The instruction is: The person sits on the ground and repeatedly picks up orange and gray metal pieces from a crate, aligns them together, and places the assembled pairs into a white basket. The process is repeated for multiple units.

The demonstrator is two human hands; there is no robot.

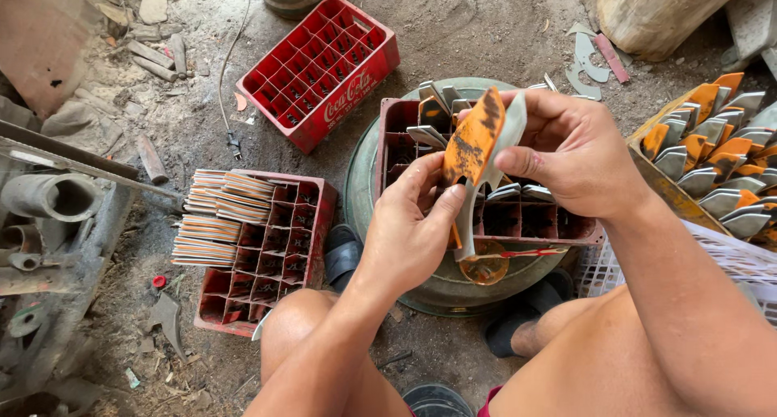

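Fingers of both hands pinch one orange-painted metal blade at the centre of the frame

Right hand (571, 154) grips the blade (473, 146) from the right, thumb across its grey edge, fingers curled behind; left hand (409, 227) closes on it from below, fingertips on the orange face, thumb on the grey stem. It stands upright above a dark red crate (401, 142) on a round metal basin (364, 182), with more blades slotted just behind
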